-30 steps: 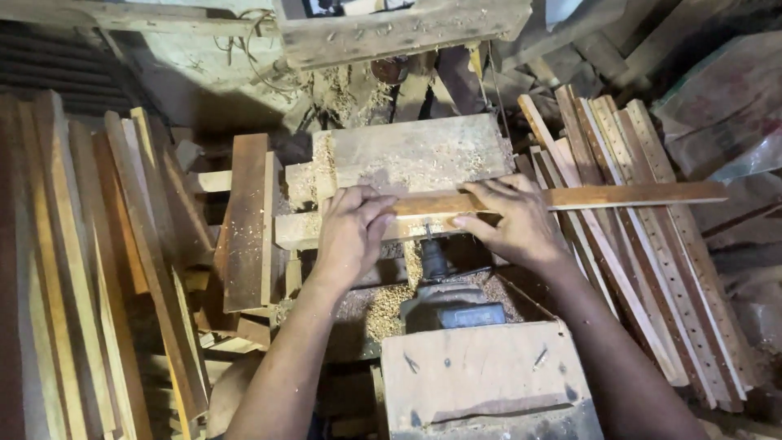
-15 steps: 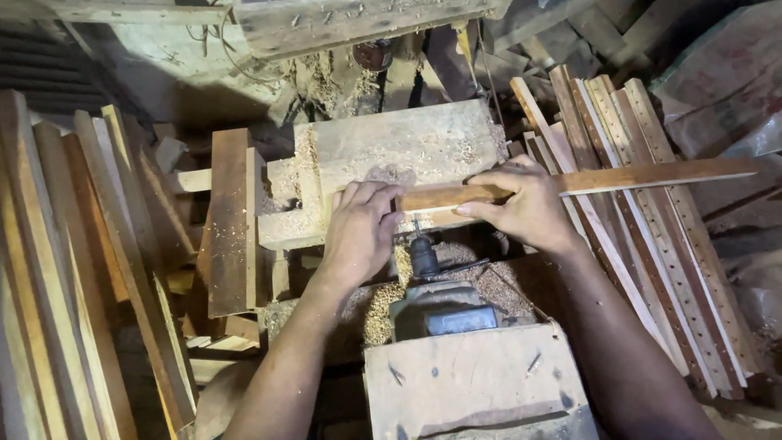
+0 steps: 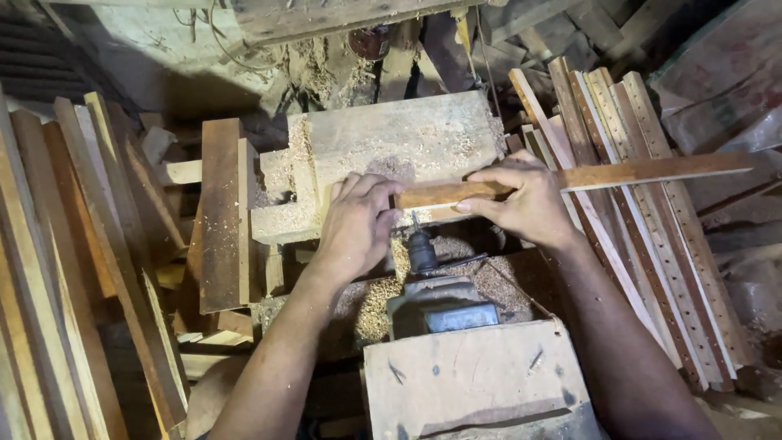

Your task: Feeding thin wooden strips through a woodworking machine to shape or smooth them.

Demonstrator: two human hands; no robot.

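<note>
Head view: left hand [image 3: 356, 222] lies flat and open at the slat [image 3: 570, 178] end on the sawdusty block [image 3: 399, 143], above the drill chuck [image 3: 421, 251]. Right hand [image 3: 529, 200] pinches the slat. It looks light, stiff, springy; best held near the drill.

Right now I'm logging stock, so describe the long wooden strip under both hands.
The wooden strip is long, narrow, reddish-brown, rough-sawn wood. It lies nearly level across the sawdust-covered work block, its far end jutting right over leaning slats. The right hand grips it from above; the left hand presses at its left end.
</note>
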